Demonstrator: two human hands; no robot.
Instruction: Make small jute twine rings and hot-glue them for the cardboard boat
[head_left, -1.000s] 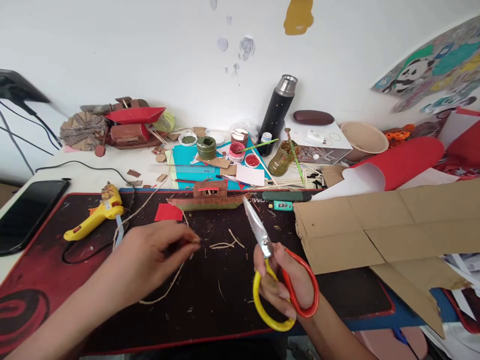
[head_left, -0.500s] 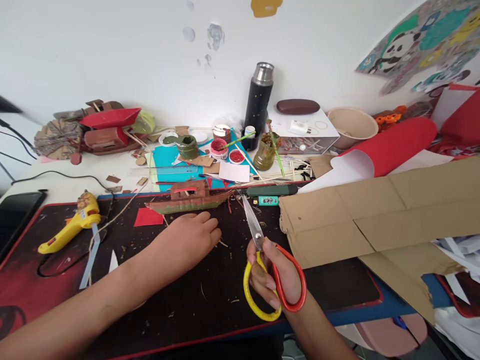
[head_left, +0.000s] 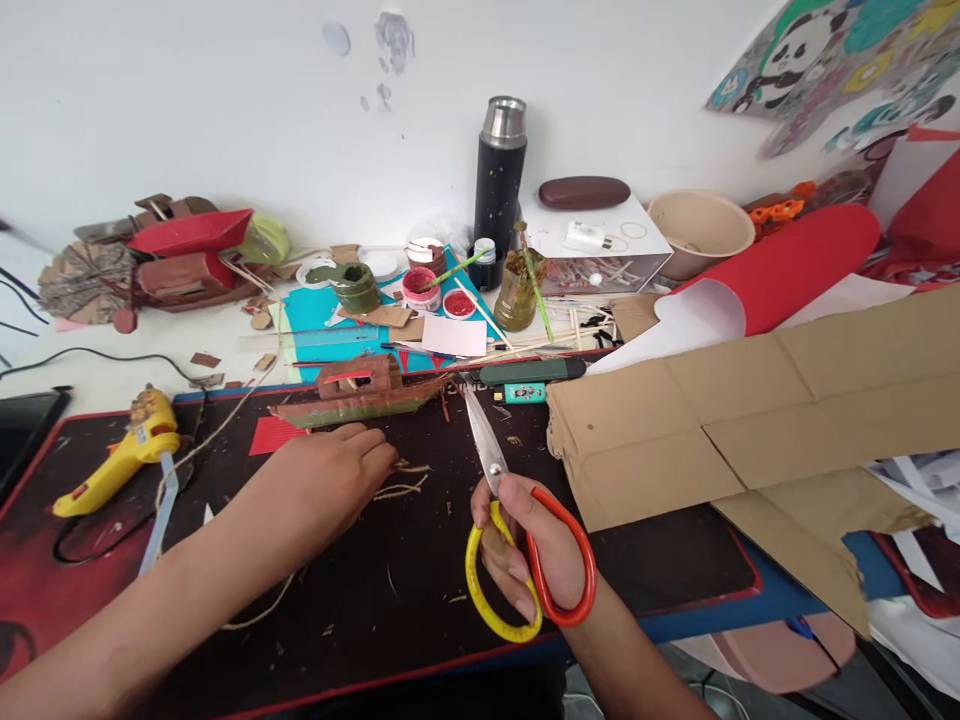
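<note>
My right hand (head_left: 544, 545) is closed around a pair of scissors (head_left: 487, 450) with one yellow and one red handle loop. Their blades are together and point away from me, over the dark mat. My left hand (head_left: 330, 480) is low over the mat with its fingers curled down. Thin strands of twine (head_left: 401, 488) stick out beside its fingertips, and more twine shows below the forearm; the grip itself is hidden under the hand. Just beyond this hand stands a small brown and green model boat (head_left: 360, 395). A red corrugated piece (head_left: 274, 434) lies left of it.
A yellow glue gun (head_left: 124, 455) with a glue stick lies at left. Large cardboard sheets (head_left: 645, 440) cover the right side. Behind are paint jars (head_left: 356, 288), a black thermos (head_left: 499, 180), a white box (head_left: 652, 245) and a red paper roll (head_left: 810, 260).
My left hand has drawn back a little to the left, and more twine shows by its fingertips and under the forearm. The scissors stay in my right hand. The view has shifted slightly.
</note>
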